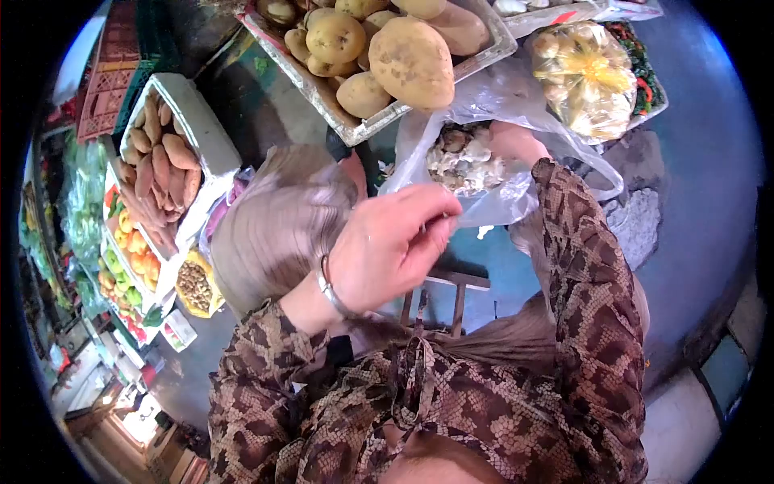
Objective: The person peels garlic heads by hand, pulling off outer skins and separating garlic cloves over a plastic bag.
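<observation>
At the near left side of the plastic bag [501, 211], the fingers of the left hand [395, 242] curl toward the thumb; whether they clamp anything cannot be determined. The right hand [518, 143] extends inside the bag, its fingertips obscured among pale, papery pieces [461, 168]; finger spacing cannot be determined. Beyond the bag stands a crate [344, 123] of potatoes [411, 64].

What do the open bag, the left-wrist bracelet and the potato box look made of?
Open bag: thin plastic film, translucent and glossy, judging by creases and shine.
Bracelet: likely metal, silvery and polished, going by bright highlights.
Potato box: possibly foam, whitish, matte and scuffed, its rim looking thick.
</observation>
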The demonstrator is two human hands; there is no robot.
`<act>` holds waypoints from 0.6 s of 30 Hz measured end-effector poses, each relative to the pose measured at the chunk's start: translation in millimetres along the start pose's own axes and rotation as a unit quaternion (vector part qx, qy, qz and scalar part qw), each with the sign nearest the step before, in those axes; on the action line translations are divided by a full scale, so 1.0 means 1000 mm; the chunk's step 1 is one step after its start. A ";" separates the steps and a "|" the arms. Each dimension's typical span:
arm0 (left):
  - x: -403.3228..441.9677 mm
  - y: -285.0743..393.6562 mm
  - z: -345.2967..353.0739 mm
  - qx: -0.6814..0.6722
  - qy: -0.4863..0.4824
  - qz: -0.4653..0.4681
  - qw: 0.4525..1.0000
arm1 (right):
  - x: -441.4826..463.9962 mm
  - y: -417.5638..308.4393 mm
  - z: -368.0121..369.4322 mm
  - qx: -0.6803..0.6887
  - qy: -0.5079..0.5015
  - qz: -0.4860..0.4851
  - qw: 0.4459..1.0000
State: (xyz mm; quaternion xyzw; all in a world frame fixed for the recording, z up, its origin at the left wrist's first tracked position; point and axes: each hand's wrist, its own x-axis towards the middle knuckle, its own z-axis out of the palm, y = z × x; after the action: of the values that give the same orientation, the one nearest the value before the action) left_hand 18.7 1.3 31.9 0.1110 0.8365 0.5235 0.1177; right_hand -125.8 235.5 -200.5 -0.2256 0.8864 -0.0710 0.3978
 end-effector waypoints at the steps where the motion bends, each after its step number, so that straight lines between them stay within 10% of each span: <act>1: 0.000 -0.002 0.000 0.010 0.002 0.004 1.000 | -0.010 -0.007 -0.016 -0.008 0.006 0.005 1.000; 15: 0.010 -0.009 0.006 0.027 -0.008 0.056 0.998 | -0.226 -0.110 -0.114 0.213 0.195 -0.077 0.954; 18: 0.011 -0.001 0.005 -0.278 -0.117 -0.060 0.952 | -0.242 -0.124 -0.101 0.426 0.227 -0.090 0.871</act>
State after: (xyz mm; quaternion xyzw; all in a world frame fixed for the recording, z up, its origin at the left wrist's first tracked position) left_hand 9.5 8.9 28.3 0.0843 0.6434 0.7107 0.2718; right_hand -16.7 230.8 68.1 -0.0910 0.8120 -0.5263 0.2351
